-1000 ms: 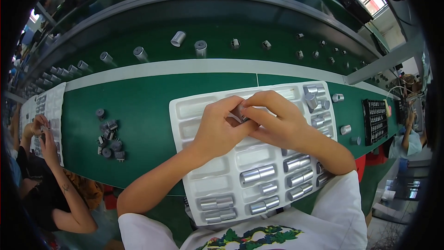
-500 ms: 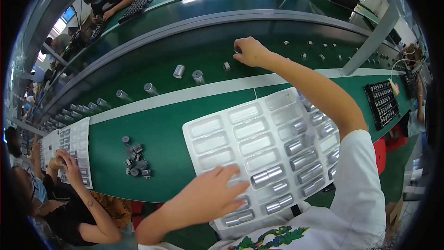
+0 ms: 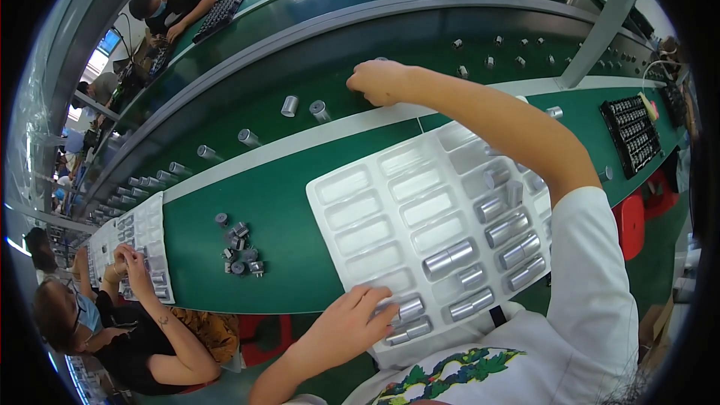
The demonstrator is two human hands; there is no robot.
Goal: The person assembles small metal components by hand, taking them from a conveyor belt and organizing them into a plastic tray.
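Green workbench (image 3: 262,210) runs alongside a dark conveyor belt (image 3: 315,67) dotted with small metal cylinders. On the bench lies a white moulded tray (image 3: 375,210), its right pockets filled with silver cylinders (image 3: 448,259). The left hand (image 3: 352,322) rests flat on the tray's near edge, fingers spread, holding nothing. The right hand (image 3: 381,81) reaches onto the belt, fingers curled; whether it grips a cylinder cannot be told.

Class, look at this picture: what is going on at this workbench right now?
A person reaches their right hand out to the dark conveyor belt, among small metal cylinders. Their left hand rests on the near edge of a white moulded tray on the green table. Some tray pockets already hold cylinders; many are empty. Whether the right hand grips one cannot be told.
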